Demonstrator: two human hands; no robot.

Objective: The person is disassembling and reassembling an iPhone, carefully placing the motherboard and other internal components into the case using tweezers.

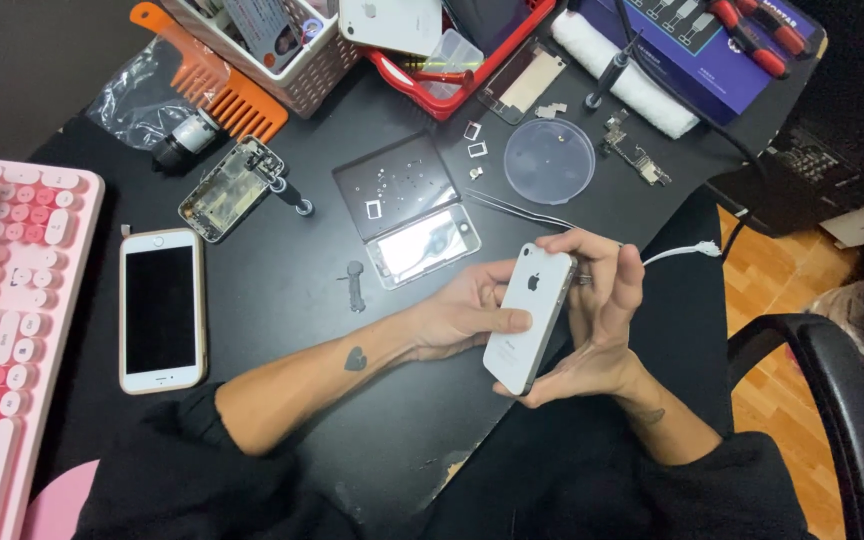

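Note:
Both of my hands hold a white phone (524, 320) back side up over the black table (282, 290). My left hand (464, 312) cups its left edge, thumb across the back. My right hand (600, 305) grips the right edge with fingers curled over the top corner. Just beyond the phone lie a dark magnetic mat with small screws (395, 183), a detached screen panel (424, 246) and thin tweezers (522, 208).
A gold-edged phone (160, 310) lies face up at left beside a pink keyboard (7, 320). An opened phone chassis (229, 187), orange comb (214, 82), clear round lid (549, 160), circuit board (637, 158), red tray (457, 90) and white basket (297, 70) crowd the far side. A black chair arm (822, 390) stands right.

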